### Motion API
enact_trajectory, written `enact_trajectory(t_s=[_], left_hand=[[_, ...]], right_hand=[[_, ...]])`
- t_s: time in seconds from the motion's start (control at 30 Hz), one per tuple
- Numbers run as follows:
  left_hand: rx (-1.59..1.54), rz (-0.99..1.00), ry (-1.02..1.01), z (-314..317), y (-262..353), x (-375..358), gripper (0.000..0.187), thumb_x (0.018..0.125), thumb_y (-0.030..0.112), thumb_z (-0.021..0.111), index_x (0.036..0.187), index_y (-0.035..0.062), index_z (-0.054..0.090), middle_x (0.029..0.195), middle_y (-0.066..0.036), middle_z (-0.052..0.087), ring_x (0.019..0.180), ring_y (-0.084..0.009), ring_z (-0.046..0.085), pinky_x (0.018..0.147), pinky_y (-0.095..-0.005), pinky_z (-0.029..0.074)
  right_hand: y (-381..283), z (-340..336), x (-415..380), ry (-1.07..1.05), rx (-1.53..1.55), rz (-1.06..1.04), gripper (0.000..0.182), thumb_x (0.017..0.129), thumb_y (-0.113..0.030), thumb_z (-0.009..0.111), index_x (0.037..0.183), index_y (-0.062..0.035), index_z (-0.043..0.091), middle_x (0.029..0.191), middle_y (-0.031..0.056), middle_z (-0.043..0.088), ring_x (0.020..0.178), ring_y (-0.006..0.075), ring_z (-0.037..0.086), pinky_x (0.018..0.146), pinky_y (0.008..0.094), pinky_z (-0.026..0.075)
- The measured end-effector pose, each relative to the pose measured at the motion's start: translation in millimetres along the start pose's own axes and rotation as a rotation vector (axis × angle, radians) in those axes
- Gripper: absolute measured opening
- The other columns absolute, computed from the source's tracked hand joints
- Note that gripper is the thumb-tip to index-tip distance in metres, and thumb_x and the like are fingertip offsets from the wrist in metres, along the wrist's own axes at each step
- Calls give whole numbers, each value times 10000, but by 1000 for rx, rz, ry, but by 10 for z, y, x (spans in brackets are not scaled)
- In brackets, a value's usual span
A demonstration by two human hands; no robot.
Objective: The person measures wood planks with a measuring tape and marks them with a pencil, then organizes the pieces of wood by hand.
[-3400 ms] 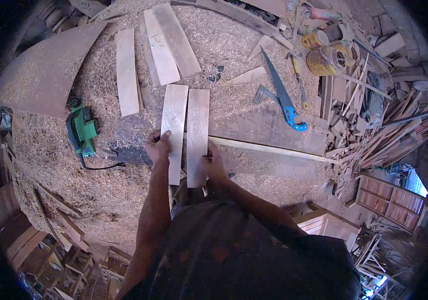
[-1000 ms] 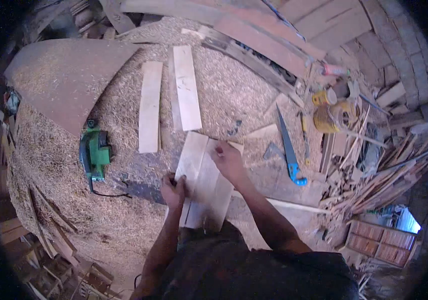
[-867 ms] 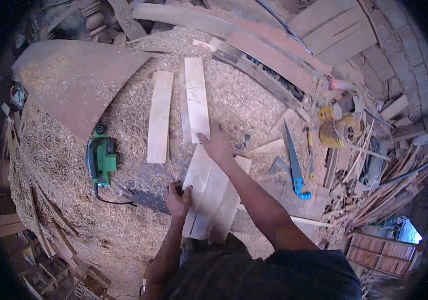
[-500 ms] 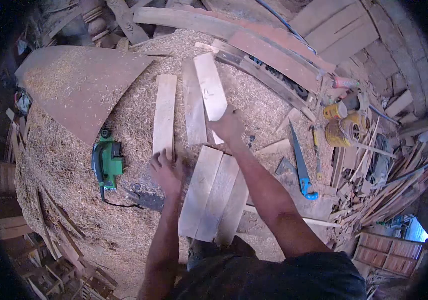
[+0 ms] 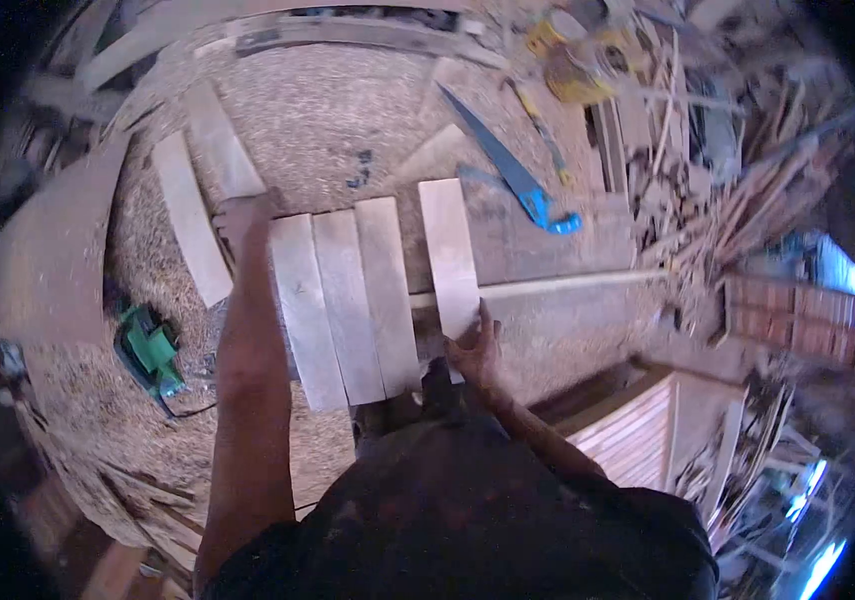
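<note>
My right hand (image 5: 478,352) is closed round the lower end of a pale board (image 5: 450,245), thumb at its right edge. My left hand (image 5: 246,220) is closed at the lower end of an upper-left board (image 5: 220,142); its fingertips are partly hidden. Between my hands, three boards lie side by side: a pale one (image 5: 306,300), a greyer middle one (image 5: 348,300) and a right one (image 5: 386,290). They reach down to my lap. Another pale board (image 5: 191,225) lies on the shavings left of my left hand.
A green power planer (image 5: 151,350) rests at the left, below a brown sheet (image 5: 43,255). A blue-handled saw (image 5: 513,165) and a hammer (image 5: 542,130) lie at the upper right. Yellow containers (image 5: 580,72) and scrap wood (image 5: 688,210) stand beyond. A slatted wooden piece (image 5: 628,435) is at lower right.
The view has turned to the right. My right hand now holds a board right of the three boards, apart from them. My left hand has moved from the leftmost board to the neighbouring one.
</note>
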State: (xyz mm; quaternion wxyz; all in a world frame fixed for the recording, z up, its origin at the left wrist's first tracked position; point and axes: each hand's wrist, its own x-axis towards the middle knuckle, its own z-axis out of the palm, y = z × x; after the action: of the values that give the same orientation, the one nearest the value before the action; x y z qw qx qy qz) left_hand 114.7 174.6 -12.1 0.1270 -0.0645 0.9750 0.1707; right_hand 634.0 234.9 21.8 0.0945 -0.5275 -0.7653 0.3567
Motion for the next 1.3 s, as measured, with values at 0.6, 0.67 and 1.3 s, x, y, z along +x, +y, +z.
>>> enact_trajectory(t_s=[0.6, 0.67, 1.3], left_hand=[[-478, 626, -53, -239, -456, -1273, 672, 782, 207, 946, 1276, -114, 625, 1148, -224, 696, 988, -287, 677, 821, -408, 563], [-612, 635, -144, -81, -318, -2289, 692, 818, 218, 925, 1328, -95, 579, 1213, -223, 676, 1069, -293, 658, 901, -414, 542], [198, 46, 173, -570, -1364, 5, 1287, 736, 836, 767, 1583, -35, 342, 1460, -322, 450, 1305, -526, 527, 1092, -624, 467]], right_hand=[[-49, 81, 202, -34, 65, -215, 860, 917, -297, 793, 1631, -85, 362, 1322, 243, 578, 1127, 413, 642, 977, 517, 543], [-338, -142, 482, -91, 340, -181, 818, 943, -298, 775, 1626, -89, 378, 1286, 216, 621, 1107, 353, 657, 956, 481, 555], [638, -392, 530, -212, 965, 98, 703, 1000, -46, 516, 1677, -145, 353, 826, -46, 508, 577, 67, 425, 500, 269, 381]])
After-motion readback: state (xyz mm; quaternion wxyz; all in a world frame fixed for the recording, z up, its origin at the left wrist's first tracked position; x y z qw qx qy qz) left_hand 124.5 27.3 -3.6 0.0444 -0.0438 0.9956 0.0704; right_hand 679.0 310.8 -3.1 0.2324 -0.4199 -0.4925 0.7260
